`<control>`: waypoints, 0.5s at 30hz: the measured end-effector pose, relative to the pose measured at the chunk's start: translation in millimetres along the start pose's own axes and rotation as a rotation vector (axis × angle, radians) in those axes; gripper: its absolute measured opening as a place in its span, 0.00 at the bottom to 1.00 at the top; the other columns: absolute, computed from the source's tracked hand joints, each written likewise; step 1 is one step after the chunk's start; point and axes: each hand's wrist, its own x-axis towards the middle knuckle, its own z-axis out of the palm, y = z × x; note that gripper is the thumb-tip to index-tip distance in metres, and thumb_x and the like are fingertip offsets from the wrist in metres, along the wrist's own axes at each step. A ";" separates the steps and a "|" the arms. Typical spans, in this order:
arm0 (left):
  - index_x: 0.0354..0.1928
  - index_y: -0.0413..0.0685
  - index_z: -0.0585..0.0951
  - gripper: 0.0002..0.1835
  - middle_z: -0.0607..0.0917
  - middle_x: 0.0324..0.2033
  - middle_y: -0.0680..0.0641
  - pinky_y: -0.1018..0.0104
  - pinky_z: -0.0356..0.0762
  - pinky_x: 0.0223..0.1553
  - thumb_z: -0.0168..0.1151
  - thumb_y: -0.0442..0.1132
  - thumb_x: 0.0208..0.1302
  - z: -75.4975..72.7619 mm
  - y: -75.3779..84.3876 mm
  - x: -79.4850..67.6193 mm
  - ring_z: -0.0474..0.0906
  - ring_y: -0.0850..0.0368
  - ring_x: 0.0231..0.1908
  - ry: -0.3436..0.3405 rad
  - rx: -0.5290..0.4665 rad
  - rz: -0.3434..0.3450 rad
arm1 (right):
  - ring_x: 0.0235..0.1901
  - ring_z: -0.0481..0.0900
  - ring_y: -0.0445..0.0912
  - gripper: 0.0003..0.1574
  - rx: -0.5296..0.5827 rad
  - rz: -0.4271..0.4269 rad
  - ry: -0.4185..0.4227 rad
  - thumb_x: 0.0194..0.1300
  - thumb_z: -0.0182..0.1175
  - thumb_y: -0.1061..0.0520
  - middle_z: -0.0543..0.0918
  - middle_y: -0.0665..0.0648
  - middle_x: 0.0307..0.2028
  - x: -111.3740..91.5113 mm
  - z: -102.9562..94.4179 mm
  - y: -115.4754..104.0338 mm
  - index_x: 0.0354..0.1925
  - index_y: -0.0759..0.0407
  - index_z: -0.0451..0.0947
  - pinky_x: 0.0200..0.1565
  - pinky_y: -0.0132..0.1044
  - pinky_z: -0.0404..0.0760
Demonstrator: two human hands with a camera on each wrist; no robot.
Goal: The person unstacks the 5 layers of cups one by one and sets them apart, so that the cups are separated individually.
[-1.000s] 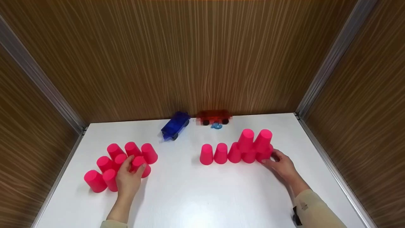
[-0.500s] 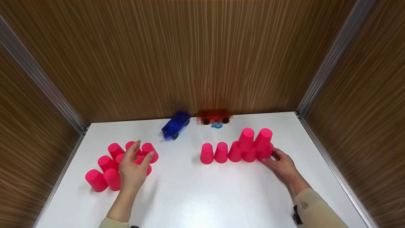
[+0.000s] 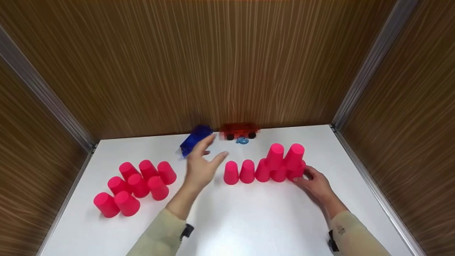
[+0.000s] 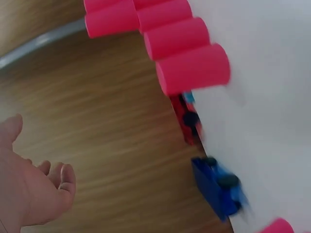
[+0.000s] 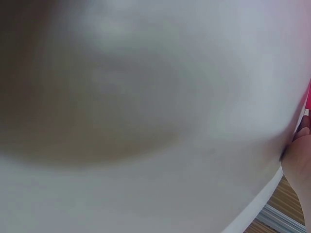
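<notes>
In the head view my left hand (image 3: 199, 169) is raised over the middle of the table, its thumb and fingers spread apart with nothing between them. The left wrist view also shows this hand (image 4: 36, 187) free. My right hand (image 3: 316, 183) holds the rightmost bottom cup (image 3: 296, 174), thumb in front and fingers behind. That pink cup ends a row of several upside-down cups (image 3: 231, 173). Two more cups (image 3: 294, 156) stand on top at the row's right end. In the right wrist view only part of the right hand (image 5: 299, 150) shows at the edge.
A loose group of several upside-down pink cups (image 3: 138, 185) stands on the left of the white table (image 3: 245, 220). Along the back wall are a blue toy car (image 3: 194, 140), a red toy car (image 3: 240, 131) and a small light-blue piece (image 3: 242, 140).
My left hand has let go of a cup in the left group, lifted, and moved right across to the middle. The right hand stays on its cup.
</notes>
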 end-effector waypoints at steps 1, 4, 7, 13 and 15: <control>0.72 0.53 0.78 0.34 0.81 0.68 0.51 0.54 0.79 0.63 0.77 0.45 0.66 9.8 2.7 3.7 0.75 0.53 0.68 -0.024 -0.003 -0.002 | 0.78 0.57 0.65 0.51 -0.001 0.001 0.000 0.68 0.74 0.43 0.64 0.63 0.77 -0.3 0.2 0.2 0.80 0.54 0.63 0.71 0.57 0.72; 0.73 0.58 0.77 0.34 0.81 0.67 0.54 0.56 0.79 0.62 0.77 0.48 0.66 37.6 10.4 12.1 0.75 0.56 0.67 -0.093 -0.017 -0.026 | 0.78 0.58 0.64 0.52 0.007 0.013 0.002 0.68 0.74 0.43 0.64 0.63 0.77 -1.3 1.0 1.3 0.80 0.54 0.63 0.70 0.56 0.73; 0.74 0.59 0.75 0.35 0.80 0.68 0.54 0.58 0.78 0.63 0.76 0.48 0.67 62.9 16.3 18.4 0.74 0.56 0.67 -0.155 -0.034 -0.044 | 0.78 0.58 0.64 0.52 0.010 0.021 0.007 0.67 0.75 0.43 0.64 0.63 0.77 -2.1 1.7 1.0 0.80 0.53 0.63 0.70 0.55 0.74; 0.75 0.58 0.74 0.36 0.78 0.69 0.54 0.59 0.77 0.65 0.76 0.47 0.67 106.9 21.5 27.6 0.73 0.54 0.69 -0.253 -0.056 -0.074 | 0.77 0.59 0.63 0.52 0.017 0.032 0.021 0.66 0.76 0.42 0.65 0.62 0.77 -2.1 2.1 -0.2 0.80 0.51 0.64 0.69 0.54 0.76; 0.75 0.58 0.74 0.36 0.77 0.70 0.54 0.59 0.79 0.64 0.76 0.47 0.67 119.3 22.3 28.7 0.72 0.54 0.70 -0.279 -0.056 -0.103 | 0.77 0.59 0.63 0.52 0.014 0.030 0.023 0.66 0.76 0.42 0.65 0.62 0.77 -2.3 2.0 0.0 0.79 0.51 0.64 0.69 0.55 0.76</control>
